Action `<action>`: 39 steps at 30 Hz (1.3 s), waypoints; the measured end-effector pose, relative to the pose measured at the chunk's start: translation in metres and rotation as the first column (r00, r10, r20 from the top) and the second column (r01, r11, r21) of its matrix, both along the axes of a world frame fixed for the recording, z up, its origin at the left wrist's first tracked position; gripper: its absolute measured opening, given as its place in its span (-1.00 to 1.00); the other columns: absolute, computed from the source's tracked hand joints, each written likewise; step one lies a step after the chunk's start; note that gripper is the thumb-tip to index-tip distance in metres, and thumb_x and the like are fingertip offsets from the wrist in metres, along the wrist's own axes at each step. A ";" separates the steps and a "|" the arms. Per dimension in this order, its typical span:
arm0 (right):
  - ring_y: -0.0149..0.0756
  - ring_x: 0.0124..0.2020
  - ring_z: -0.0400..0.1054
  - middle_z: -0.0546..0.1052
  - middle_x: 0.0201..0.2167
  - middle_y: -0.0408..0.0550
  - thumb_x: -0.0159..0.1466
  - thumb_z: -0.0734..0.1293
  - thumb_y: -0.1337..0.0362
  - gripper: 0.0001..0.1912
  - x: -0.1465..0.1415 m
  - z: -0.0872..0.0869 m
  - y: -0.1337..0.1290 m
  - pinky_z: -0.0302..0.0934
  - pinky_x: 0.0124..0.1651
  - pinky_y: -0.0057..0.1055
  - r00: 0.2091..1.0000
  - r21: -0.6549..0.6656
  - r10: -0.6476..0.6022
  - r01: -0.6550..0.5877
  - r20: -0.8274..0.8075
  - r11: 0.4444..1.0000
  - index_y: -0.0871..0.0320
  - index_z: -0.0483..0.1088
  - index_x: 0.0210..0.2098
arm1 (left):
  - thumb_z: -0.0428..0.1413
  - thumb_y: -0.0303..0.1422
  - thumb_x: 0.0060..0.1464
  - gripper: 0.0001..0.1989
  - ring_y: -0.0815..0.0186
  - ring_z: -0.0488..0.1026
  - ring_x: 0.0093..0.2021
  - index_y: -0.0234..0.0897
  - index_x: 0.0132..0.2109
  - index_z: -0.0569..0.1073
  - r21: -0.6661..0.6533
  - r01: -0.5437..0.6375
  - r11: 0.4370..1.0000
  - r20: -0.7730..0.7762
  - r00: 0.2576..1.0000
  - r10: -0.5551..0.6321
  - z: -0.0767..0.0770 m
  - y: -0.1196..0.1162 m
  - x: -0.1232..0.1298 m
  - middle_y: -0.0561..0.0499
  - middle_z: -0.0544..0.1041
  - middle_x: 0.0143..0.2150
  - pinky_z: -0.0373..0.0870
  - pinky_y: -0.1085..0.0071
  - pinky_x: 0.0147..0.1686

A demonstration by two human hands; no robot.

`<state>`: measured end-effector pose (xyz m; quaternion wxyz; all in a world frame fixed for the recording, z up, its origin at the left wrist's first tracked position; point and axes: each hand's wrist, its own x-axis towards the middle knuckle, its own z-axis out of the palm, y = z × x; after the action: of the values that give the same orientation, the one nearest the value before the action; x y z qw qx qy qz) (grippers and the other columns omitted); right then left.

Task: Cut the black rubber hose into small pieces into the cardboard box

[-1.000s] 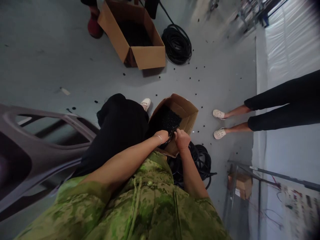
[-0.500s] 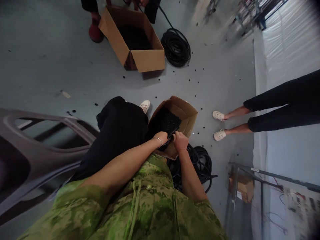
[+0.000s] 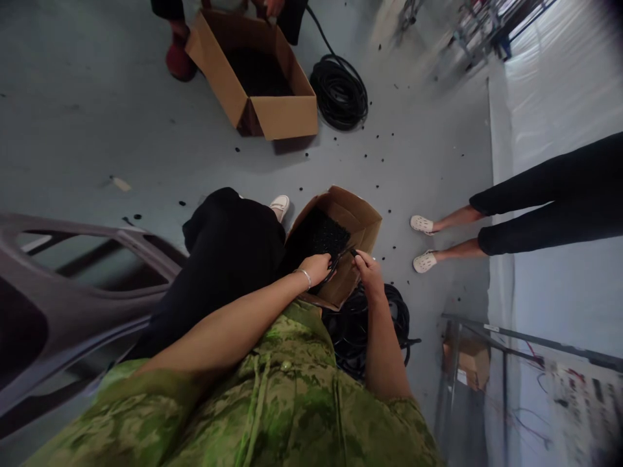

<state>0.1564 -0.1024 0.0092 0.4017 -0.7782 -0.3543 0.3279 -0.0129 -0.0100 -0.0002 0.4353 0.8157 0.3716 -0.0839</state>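
A cardboard box [image 3: 357, 224] with its top open stands between my legs, with many small black parts [image 3: 325, 232] heaped inside. Over its near side, my left hand [image 3: 316, 268] is closed around a thin black strip [image 3: 333, 264]; its exact kind is unclear. My right hand [image 3: 370, 271] pinches a small dark piece [image 3: 354, 252] between thumb and finger, above the box's right side. The two hands are apart. Below my right forearm lies coiled black hose [image 3: 396, 311] on the floor.
Ahead, a second open carton [image 3: 287, 117] holds dark parts, with a person's hand [image 3: 274, 8] at its far edge and a black hose coil [image 3: 341, 94] beside it. Another person's legs [image 3: 549, 214] are at right. A grey car-body-like frame [image 3: 87, 285] stands left. Black bits dot the floor.
My right hand has moved right, away from my left hand, with a small dark piece in its fingertips. My left hand has stayed over the box.
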 end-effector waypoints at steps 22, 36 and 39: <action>-0.35 -0.43 0.28 0.45 -0.44 -0.09 0.24 0.20 0.00 -0.61 -0.018 0.001 0.011 0.20 -0.33 -0.43 1.000 0.090 -0.030 0.030 -0.006 0.995 0.20 0.42 -0.23 | 0.03 -0.24 0.16 -0.74 0.13 0.53 -0.07 -0.28 -0.07 0.40 0.001 0.044 0.999 0.025 0.999 -0.044 0.007 -0.002 0.002 -0.16 0.55 -0.05 0.39 0.36 -0.17; -0.37 -0.46 0.23 0.39 -0.52 -0.13 0.22 0.23 -0.01 -0.65 -0.021 0.002 0.010 0.16 -0.34 -0.45 0.999 0.092 -0.007 0.010 -0.039 0.996 0.17 0.36 -0.42 | 0.05 -0.23 0.14 -0.74 0.12 0.53 -0.08 -0.28 -0.08 0.39 -0.006 0.047 0.999 0.013 0.999 -0.047 0.007 -0.001 0.001 -0.16 0.55 -0.06 0.40 0.35 -0.17; -0.38 -0.47 0.20 0.36 -0.54 -0.15 0.22 0.23 0.00 -0.65 -0.020 0.001 0.010 0.14 -0.34 -0.45 0.999 0.100 0.007 -0.003 -0.038 0.995 0.16 0.36 -0.45 | 0.04 -0.24 0.14 -0.74 0.12 0.53 -0.07 -0.28 -0.08 0.40 0.000 0.052 0.999 0.011 0.999 -0.052 0.008 -0.001 0.001 -0.17 0.55 -0.06 0.40 0.34 -0.16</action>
<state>0.1368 -0.0923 0.0107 0.4460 -0.7498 -0.3645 0.3256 -0.0118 -0.0115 0.0073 0.4351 0.8254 0.3480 -0.0907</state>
